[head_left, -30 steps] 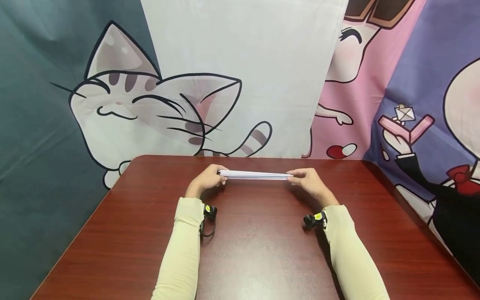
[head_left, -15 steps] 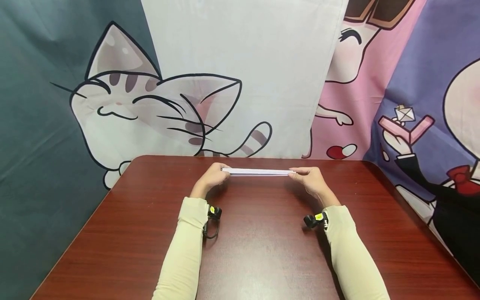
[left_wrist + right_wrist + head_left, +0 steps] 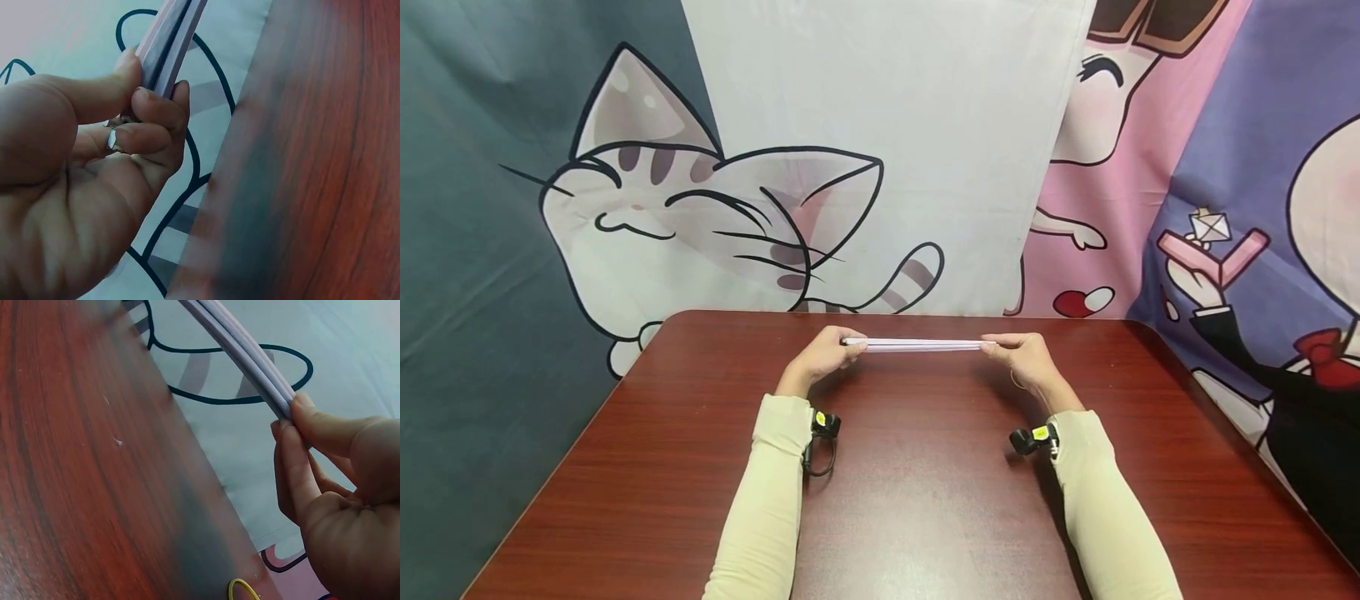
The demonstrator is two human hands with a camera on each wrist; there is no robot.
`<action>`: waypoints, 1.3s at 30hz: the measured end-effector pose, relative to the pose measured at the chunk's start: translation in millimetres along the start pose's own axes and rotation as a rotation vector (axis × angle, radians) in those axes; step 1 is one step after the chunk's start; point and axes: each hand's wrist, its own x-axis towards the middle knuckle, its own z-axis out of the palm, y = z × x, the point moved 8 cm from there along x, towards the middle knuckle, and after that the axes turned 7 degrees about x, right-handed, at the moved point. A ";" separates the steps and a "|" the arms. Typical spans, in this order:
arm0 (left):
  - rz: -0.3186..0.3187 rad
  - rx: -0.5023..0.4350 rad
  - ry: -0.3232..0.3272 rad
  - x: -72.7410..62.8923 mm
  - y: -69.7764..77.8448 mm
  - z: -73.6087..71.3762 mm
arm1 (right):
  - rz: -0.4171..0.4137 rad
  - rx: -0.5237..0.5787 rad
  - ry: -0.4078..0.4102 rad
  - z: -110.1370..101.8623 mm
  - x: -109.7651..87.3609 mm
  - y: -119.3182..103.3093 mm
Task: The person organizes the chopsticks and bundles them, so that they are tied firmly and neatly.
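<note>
A narrow white pleated strip (image 3: 921,344), which looks like folded paper, spans between both hands over the far part of the table. My left hand (image 3: 826,354) pinches its left end, thumb on the near side and fingers behind. At the right end, my right hand (image 3: 1022,358) pinches it between thumb and fingers. Stacked layers with a dark gap between them show along the strip (image 3: 167,50) in the left wrist view. From the right wrist, the strip (image 3: 247,359) shows long parallel folds, its tip partly hidden by the thumb and fingers.
The reddish-brown wooden table (image 3: 917,500) reaches back to a hanging cloth (image 3: 910,167) printed with cartoon figures. Small black cameras sit on the left wrist (image 3: 826,424) and right wrist (image 3: 1030,439). A thin yellow loop (image 3: 240,587) shows low in the right wrist view.
Both hands have moved slightly right and farther back with the strip, mostly in the first half second. The strip looks thinner than a second ago, and the left thumb now lies over its near side.
</note>
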 end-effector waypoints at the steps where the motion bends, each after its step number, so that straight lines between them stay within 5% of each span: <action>1: 0.002 -0.012 0.010 0.1 1.8 -0.1 | -0.013 -0.015 0.010 0.0 0.0 -0.5; 12: -0.015 -0.052 0.107 5.0 4.9 5.4 | -0.075 -0.049 0.006 12.0 -2.7 -7.4; 21: 0.006 0.118 0.227 2.7 19.7 11.2 | -0.103 0.204 -0.017 28.0 -6.8 -11.3; 26: 0.018 0.073 0.216 6.9 20.9 20.0 | -0.181 0.124 0.082 21.8 -7.8 -14.6; 31: -0.016 -0.045 0.225 6.9 15.6 15.5 | -0.230 0.001 0.037 21.0 -5.2 -15.3; 34: -0.017 -0.122 0.178 7.1 13.2 14.8 | -0.262 0.013 0.013 20.4 -5.1 -17.7; 39: 0.022 -0.078 0.107 6.4 15.1 16.6 | -0.253 0.106 0.030 15.3 -6.5 -19.4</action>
